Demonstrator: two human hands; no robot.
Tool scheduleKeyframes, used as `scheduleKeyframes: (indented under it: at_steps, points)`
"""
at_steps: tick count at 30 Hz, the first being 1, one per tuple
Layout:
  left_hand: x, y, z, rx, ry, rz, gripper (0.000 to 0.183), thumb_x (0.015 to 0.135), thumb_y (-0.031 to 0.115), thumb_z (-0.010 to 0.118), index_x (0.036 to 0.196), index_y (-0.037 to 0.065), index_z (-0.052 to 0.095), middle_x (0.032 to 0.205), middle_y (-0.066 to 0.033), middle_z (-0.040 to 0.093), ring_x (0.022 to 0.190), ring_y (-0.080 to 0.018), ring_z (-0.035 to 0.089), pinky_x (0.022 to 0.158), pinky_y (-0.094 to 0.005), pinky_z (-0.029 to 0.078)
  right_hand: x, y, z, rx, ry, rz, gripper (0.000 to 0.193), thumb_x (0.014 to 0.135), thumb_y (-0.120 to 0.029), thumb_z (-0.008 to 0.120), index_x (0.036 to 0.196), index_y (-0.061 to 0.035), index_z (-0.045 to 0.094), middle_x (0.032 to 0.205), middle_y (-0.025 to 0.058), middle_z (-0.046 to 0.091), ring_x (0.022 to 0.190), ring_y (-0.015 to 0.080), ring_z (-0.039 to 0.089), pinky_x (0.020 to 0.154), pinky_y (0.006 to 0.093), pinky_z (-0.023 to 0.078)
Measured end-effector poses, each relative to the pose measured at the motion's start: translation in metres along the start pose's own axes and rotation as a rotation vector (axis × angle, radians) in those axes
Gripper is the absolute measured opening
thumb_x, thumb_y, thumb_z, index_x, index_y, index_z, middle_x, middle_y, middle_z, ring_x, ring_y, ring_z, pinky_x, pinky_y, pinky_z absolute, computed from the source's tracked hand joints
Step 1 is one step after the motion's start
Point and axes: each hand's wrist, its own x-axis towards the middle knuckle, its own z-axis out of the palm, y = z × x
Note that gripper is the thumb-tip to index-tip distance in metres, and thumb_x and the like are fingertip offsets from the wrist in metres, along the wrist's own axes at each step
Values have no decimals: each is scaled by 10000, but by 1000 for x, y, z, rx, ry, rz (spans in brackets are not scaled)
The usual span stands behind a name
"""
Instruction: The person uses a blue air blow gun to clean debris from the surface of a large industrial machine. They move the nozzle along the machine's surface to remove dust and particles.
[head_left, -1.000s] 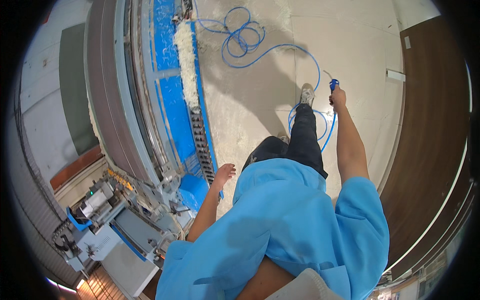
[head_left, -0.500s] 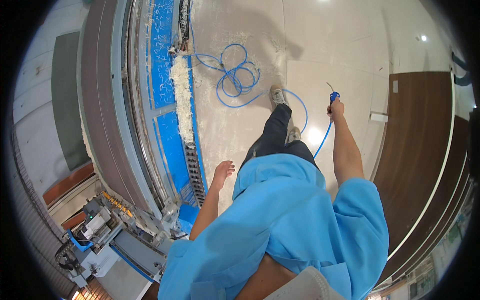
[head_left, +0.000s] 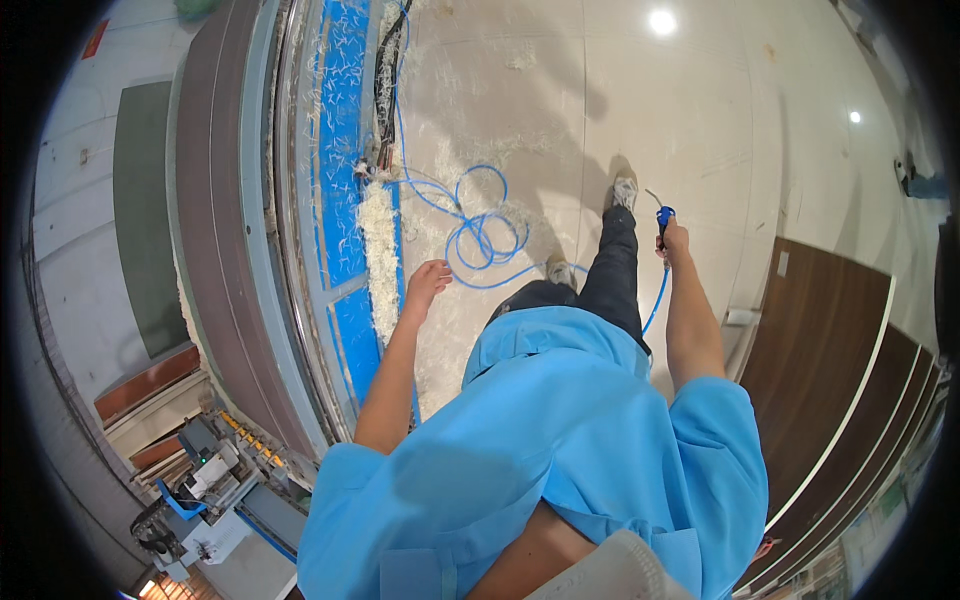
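My right hand (head_left: 674, 242) is wrapped round the handle of a blue air blow gun (head_left: 665, 215) with a thin bent metal nozzle. A blue air hose (head_left: 657, 305) hangs from the gun's lower end and passes behind my body. More of this hose lies in loose loops on the floor ahead of me. Free of any object, my left hand (head_left: 428, 280) hangs beside the machine with its fingers loosely stretched and partly apart. Close to it, a thick heap of pale shavings (head_left: 379, 240) lies along the side of the long blue machine (head_left: 345, 130).
Shavings are also strewn over the machine's blue panels and the tiled floor (head_left: 680, 120). Dark brown boards (head_left: 830, 350) with pale edges stand on the right. A machine head (head_left: 205, 475) is at the lower left. At the far right edge, part of another person (head_left: 925, 186) shows.
I have stepped forward, and the other foot now leads. My left hand has swung forward. The hose loops and the boards sit closer to me; the blow gun stays in my right hand.
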Motion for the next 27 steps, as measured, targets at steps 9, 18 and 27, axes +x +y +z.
scheduleKeyframes:
  at_steps: [9, 18, 27]
  points:
    - [60, 104, 88, -43, -50, -95, 270, 967, 242, 497, 1162, 84, 599, 1048, -43, 657, 901, -131, 629, 756, -262, 475, 86, -217, 7, 29, -10, -47, 545, 982, -502, 393, 725, -33, 500, 542, 80, 502, 426, 180, 490, 351, 329, 386]
    - [115, 187, 153, -135, -13, -293, 278, 949, 297, 519, 1132, 107, 609, 997, -57, 644, 845, -148, 605, 734, -276, 476, 141, -410, 54, -102, -135, -52, 517, 985, -466, 407, 725, -33, 513, 523, 86, 505, 388, 198, 470, 348, 346, 374]
    - [260, 334, 154, -183, 63, -352, 292, 953, 268, 496, 1161, 94, 603, 1063, -90, 658, 921, -187, 639, 798, -304, 492, 202, -585, 101, -253, -56, -159, 519, 994, -443, 397, 730, -19, 538, 532, 88, 520, 410, 204, 502, 364, 350, 386]
